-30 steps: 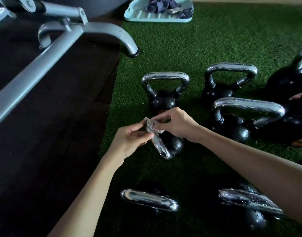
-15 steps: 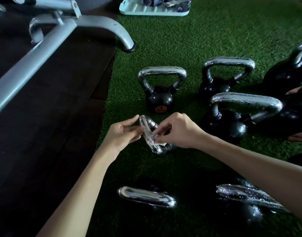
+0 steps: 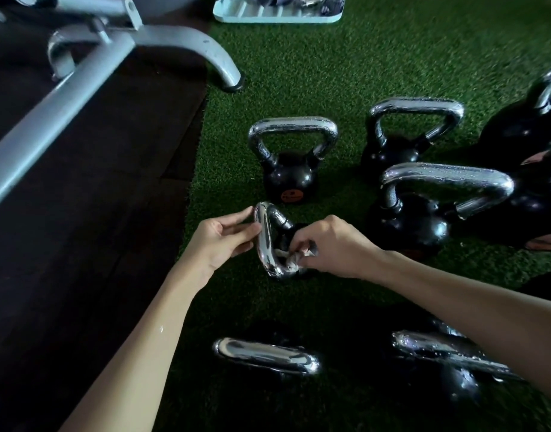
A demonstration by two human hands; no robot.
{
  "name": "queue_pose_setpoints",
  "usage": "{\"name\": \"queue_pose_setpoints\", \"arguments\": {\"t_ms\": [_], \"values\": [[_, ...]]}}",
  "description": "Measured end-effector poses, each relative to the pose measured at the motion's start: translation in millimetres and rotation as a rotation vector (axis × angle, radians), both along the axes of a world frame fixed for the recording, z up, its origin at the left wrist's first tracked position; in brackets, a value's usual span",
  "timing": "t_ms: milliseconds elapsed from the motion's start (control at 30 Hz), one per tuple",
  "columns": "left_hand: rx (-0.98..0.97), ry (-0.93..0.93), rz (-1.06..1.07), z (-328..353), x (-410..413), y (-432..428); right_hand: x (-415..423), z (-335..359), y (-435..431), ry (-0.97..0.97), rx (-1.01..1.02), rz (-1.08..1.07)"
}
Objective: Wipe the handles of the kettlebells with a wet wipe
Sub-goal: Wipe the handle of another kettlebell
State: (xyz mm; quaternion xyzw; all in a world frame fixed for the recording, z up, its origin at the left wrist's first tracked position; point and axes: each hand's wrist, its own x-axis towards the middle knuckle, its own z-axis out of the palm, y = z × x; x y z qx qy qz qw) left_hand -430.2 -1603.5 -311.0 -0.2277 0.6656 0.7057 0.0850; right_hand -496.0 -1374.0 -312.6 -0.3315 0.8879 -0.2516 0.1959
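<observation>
- Holds a small black kettlebell (image 3: 287, 232) tipped over in the middle of the cluster, low on the green turf (image 3: 330, 63), just in front of an upright kettlebell (image 3: 288, 177).
- Points its chrome handle (image 3: 264, 241) left, toward the dark floor (image 3: 81, 244); keeps the ball to the right, mostly hidden behind the right hand (image 3: 333, 244).
- Runs the handle's top bar near-to-far, its long axis almost straight away from the camera.
- Pinches that bar with the left hand (image 3: 221, 241), thumb and fingers closed on the chrome.
- Grips a crumpled wet wipe (image 3: 294, 256) in the right hand's curled fingers, pressed against the handle's near corner.
- Shows an orange label (image 3: 291, 194) low on the upright kettlebell; writing too small to read.
- Shows at least 5 more kettlebells around, several handles beaded with droplets.
- Shows a grey metal frame (image 3: 81, 76) far left and a pale-blue tray (image 3: 277, 15) at the top.
</observation>
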Motion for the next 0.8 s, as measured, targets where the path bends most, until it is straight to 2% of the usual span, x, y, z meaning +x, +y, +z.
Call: {"name": "queue_pose_setpoints", "arguments": {"t_ms": [100, 300, 367, 433, 600, 667, 800], "values": [[-0.014, -0.007, -0.021, 0, 0, 2, -7, -3, -6, 0.009, -0.001, -0.039], [-0.092, 0.004, -0.043, 5, -1, 7, -15, 1, -10, -0.125, 0.080, 0.186], [-0.093, -0.002, -0.036, 6, 0, 8, -17, -1, -7, -0.191, 0.048, 0.165], [-0.087, -0.001, -0.028, 7, 2, 9, -18, -4, -8, -0.176, 0.037, 0.157], [-0.097, 0.005, -0.041, 8, 0, 13, -24, 6, -14, -0.217, 0.102, 0.258], [-0.122, 0.011, -0.048, 8, -1, 14, -23, 6, -12, -0.274, 0.062, 0.218], [-0.123, 0.017, -0.051, 7, 0, 12, -15, -3, -5, -0.489, -0.181, -0.034]]}}
